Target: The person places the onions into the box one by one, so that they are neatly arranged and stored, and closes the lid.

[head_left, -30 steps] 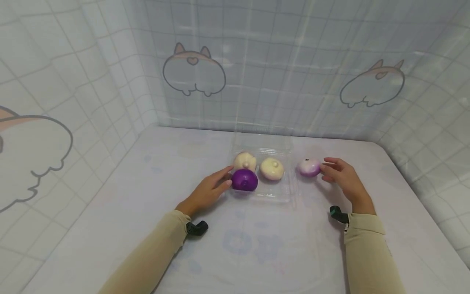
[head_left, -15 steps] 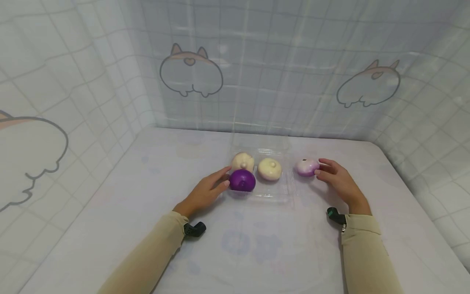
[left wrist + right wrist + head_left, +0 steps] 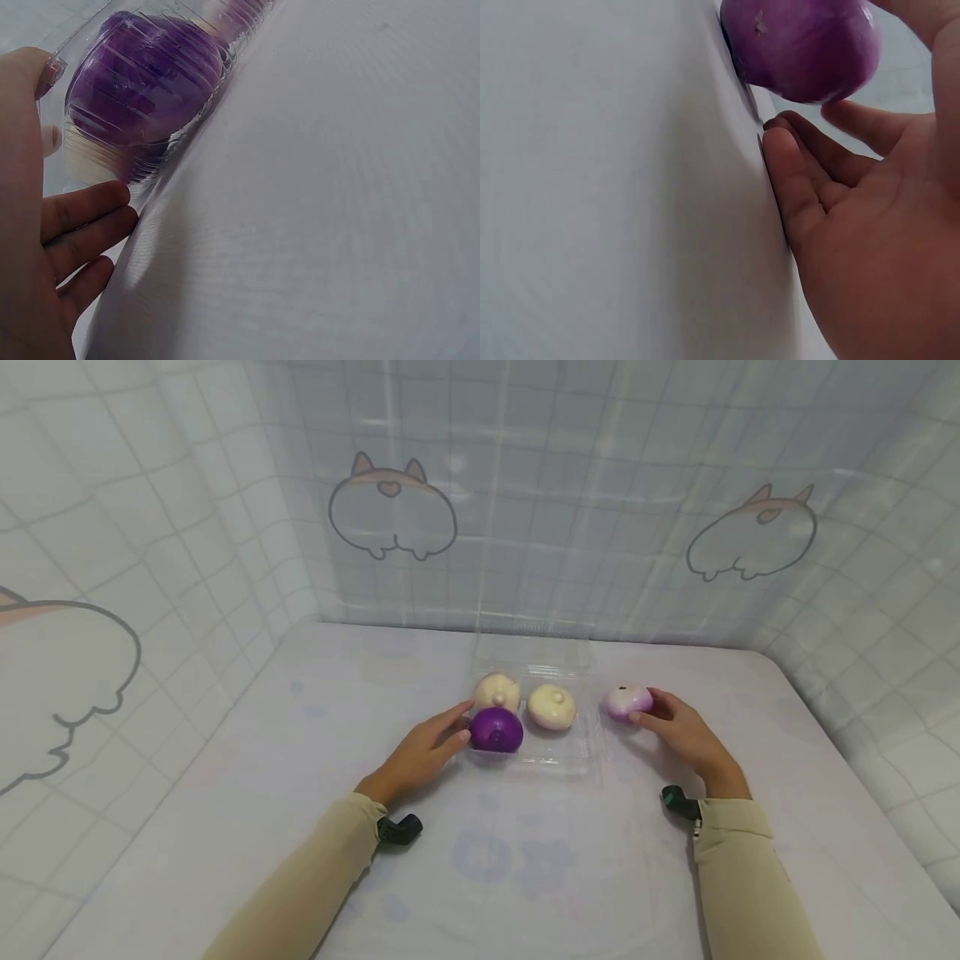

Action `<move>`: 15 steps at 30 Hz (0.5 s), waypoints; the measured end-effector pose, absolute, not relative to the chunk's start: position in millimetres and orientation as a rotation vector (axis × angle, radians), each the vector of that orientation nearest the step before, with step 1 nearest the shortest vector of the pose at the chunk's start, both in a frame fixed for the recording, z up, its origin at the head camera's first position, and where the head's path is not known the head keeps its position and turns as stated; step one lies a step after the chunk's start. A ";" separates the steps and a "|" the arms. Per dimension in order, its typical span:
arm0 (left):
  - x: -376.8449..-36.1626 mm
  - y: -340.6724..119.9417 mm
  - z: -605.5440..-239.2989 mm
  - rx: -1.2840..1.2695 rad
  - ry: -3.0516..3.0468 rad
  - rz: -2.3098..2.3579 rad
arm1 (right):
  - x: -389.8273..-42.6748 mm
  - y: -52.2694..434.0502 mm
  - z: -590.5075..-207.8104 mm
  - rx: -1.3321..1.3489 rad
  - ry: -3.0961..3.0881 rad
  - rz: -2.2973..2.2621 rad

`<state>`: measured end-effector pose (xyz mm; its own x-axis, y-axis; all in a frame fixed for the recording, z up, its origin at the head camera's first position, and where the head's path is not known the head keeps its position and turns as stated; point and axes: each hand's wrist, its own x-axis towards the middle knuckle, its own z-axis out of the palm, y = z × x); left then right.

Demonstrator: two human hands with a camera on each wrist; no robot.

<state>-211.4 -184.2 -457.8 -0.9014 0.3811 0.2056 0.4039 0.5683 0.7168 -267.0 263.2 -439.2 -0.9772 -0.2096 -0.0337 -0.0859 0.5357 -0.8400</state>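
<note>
A hinged clear plastic box [image 3: 577, 762] stands with its lid folded back. Inside are two pale onions [image 3: 551, 707] and a dark purple onion [image 3: 496, 730], which sits at the front left corner. My left hand [image 3: 420, 752] touches the box's left side with thumb and fingertips; the left wrist view has its lower fingers [image 3: 86, 217] extended beside the wall. Right of the box, a pale purple onion [image 3: 627, 702] rests on the table. Around its right side, my right hand [image 3: 690, 735] holds it between thumb and index finger, with the other fingers [image 3: 791, 180] low by the cloth.
The clear lid [image 3: 532, 652] lies toward the back wall [image 3: 570, 527]. A pale cloth [image 3: 510, 877] covers the table, and tiled-pattern sheeting encloses it at the back and sides. Each wrist bears a small dark camera [image 3: 400, 830].
My right hand has moved left and inward, its thumb and fingers now around the right side of the pale purple onion. The left hand stays at the box.
</note>
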 end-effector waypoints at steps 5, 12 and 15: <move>-210.5 -184.8 -457.4 -0.696 -2.752 -1.273 | -267.3 261.0 -440.5 -0.258 2.663 -1.403; -212.2 -184.4 -459.1 -0.712 -2.738 -1.261 | -264.7 262.8 -436.0 -0.150 2.614 -1.516; -212.8 -184.0 -460.0 -0.708 -2.741 -1.261 | -263.1 263.5 -435.6 -0.078 2.507 -1.665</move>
